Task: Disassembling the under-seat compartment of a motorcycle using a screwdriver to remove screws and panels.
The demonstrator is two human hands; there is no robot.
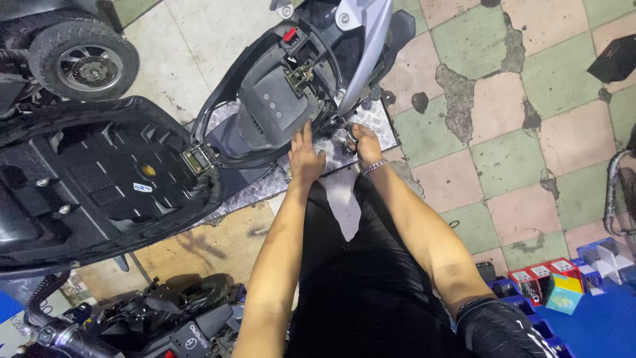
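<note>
Left hand (305, 156): fingers extended and slightly spread, palm down, lying flat on the diamond-pattern metal plate (377, 119), fingertips reaching up to the lower edge of the scooter's open under-seat compartment (275, 99). It holds nothing; flat contact only.

Right hand (364, 142): fingers curled tight into a fist around a small dark object at the base of the scooter body, just where the plate meets the frame. The object is mostly hidden by the knuckles; cannot tell what it is. A silver chain bracelet (374, 166) sits at the wrist.

The two hands are close together, both on the tread plate, left slightly lower and nearer the compartment's rim.

Outward: the compartment is a dark oval tub with a grey panel inside, a metal latch fitting near its upper middle and a small red part (289, 34) at the top. Grey body panel (363, 46) runs up beside it on the right. The scooter seat (99, 179) is tipped open to the left, black ribbed underside up, hinge (199, 158) at its near corner.

Further out: a rear wheel (83, 59) at upper left; worn green and pink floor tiles (510, 146) on the right; plywood sheet (212, 245) under the plate; small coloured boxes (550, 275) in a blue tray at lower right; dark scooter parts (165, 318) at lower left.
</note>
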